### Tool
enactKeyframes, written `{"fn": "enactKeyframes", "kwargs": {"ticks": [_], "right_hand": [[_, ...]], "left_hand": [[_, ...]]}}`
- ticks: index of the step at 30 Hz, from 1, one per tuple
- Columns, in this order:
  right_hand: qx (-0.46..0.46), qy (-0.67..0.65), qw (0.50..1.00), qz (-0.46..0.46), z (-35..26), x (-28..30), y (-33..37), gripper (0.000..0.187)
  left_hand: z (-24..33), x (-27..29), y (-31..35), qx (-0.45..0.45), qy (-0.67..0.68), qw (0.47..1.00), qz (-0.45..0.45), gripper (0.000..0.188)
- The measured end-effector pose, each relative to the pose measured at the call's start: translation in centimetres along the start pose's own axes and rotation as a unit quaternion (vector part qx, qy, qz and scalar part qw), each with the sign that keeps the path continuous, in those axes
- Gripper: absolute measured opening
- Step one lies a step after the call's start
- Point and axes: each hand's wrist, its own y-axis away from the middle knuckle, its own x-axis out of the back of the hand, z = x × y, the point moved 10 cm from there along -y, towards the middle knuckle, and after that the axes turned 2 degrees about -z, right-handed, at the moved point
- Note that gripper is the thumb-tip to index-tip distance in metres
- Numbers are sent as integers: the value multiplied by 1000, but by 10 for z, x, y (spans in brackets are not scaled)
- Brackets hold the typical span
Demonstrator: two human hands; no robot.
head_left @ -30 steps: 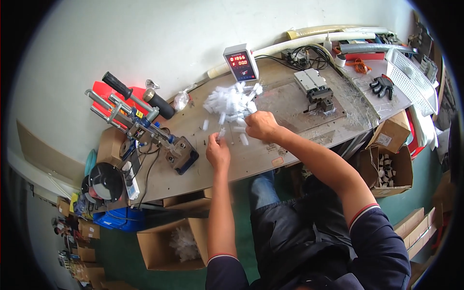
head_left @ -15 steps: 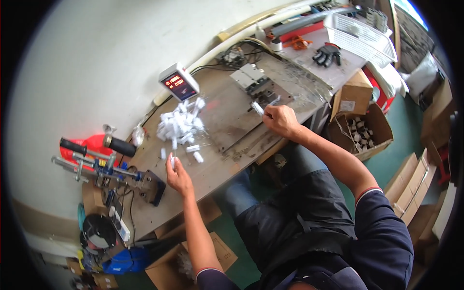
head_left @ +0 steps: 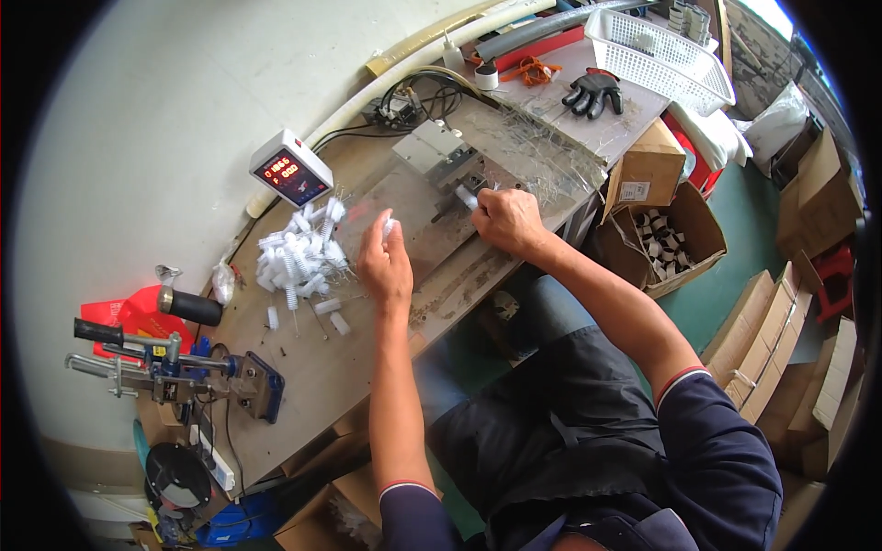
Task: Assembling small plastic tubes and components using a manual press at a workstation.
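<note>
My left hand is raised over the bench just right of a pile of small white bristle brushes. Its fingers pinch a white brush, mostly hidden by them. Farther right, my right hand is closed round one end of another white brush, whose bristles stick out to the left. That brush is right at the front of a small grey metal machine on a flat base plate. A few loose brushes lie at the near side of the pile.
Behind the pile stands a white counter box with red digits. A lever press is on the left end of the bench. At the far right are a black work glove, a white plastic basket and an open carton of small white parts.
My left hand has moved right from the pile toward the machine, with a brush in its fingers. My right hand stays by the machine; the whole view has shifted somewhat.
</note>
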Motion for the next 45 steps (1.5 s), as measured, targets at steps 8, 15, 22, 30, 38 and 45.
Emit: {"fn": "enactKeyframes", "kwargs": {"ticks": [8, 15, 22, 30, 38, 45], "right_hand": [[-17, 25, 1000, 9, 7, 1, -2, 24], [-15, 31, 999, 17, 1, 4, 0, 23], [-9, 38, 998, 39, -1, 10, -6, 23], [-36, 4, 996, 82, 3, 12, 0, 25], [-75, 22, 996, -32, 32, -4, -4, 15], [9, -87, 987, 138, 6, 6, -4, 15]], "left_hand": [[-38, -16, 5, 133, 49, 989, -42, 26], [-21, -13, 6, 90, 3, 995, -34, 25], [-7, -15, 5, 62, -41, 997, -35, 23], [-7, -46, 4, 67, -36, 993, -91, 24], [4, -103, 6, 1, -28, 993, -112, 26], [-42, -90, 0, -17, -95, 985, -144, 19]]}}
